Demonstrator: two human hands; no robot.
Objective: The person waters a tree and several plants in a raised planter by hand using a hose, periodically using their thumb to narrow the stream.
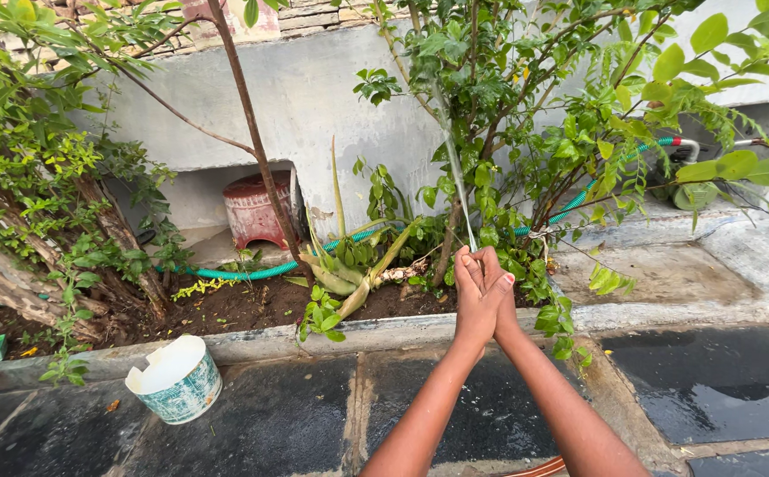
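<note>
Head view: both hands are pressed together out front, the left hand (471, 300) wrapped against the right hand (497, 287), clasping a hose end hidden inside the grip. A thin water jet (457, 177) shoots up from between the fingers into the leafy shrub (526, 97), over the raised soil bed (225, 309), where the green hose (252, 273) snakes behind and a white bucket (177, 380) lies tipped on the wet paving.

Both hands meet over the edge of a planted bed (252, 340): the left hand (471, 305) and right hand (498, 291) press together around something hidden, and a thin stream of water (457, 177) shoots up from them. A green hose (252, 272) lies across the soil; a white bucket (175, 378) lies tipped on the wet paving.
</note>
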